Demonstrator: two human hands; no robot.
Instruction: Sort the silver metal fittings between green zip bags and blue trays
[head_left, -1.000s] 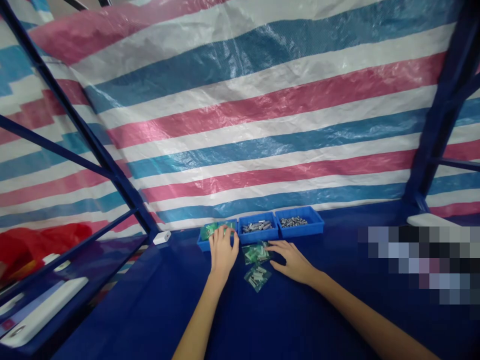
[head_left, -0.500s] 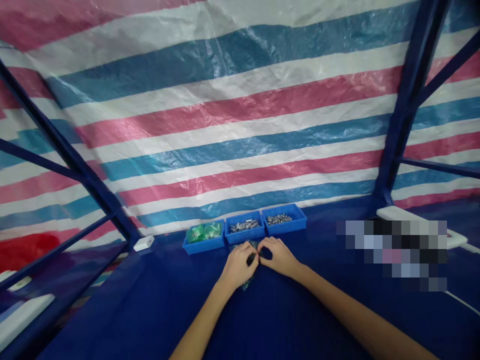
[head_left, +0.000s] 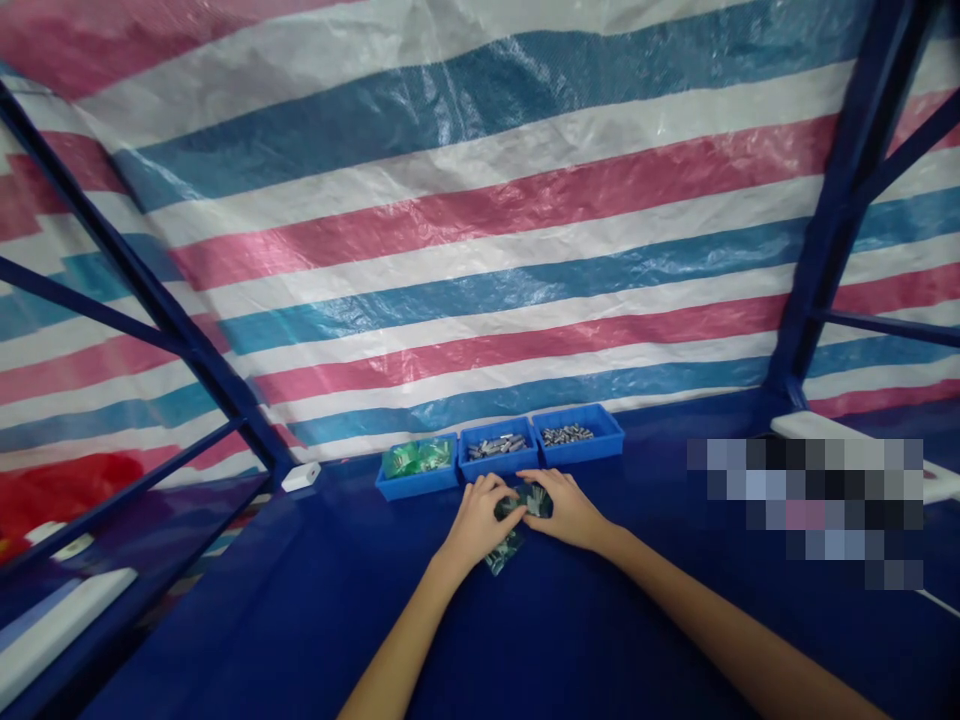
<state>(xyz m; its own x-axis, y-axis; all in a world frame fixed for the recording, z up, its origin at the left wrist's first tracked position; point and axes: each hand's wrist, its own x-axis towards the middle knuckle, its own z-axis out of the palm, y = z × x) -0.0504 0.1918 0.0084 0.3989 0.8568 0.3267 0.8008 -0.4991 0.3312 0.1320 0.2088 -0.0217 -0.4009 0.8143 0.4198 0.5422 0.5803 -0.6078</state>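
Note:
My left hand and my right hand meet over a small clear plastic bag with green print, both pinching it on the blue table. A second small bag with pale pieces lies just under my left hand. Behind the hands stand three blue trays: the left tray holds green bags, the middle tray and the right tray hold small metal pieces.
A striped pink, blue and white tarp closes the back. Dark blue frame bars rise at left and right. A small white block sits by the left post. White panels lie lower left.
My left hand left the left tray and came to the centre. Both hands closed together on the small bag in front of the trays. The camera view shifted slightly.

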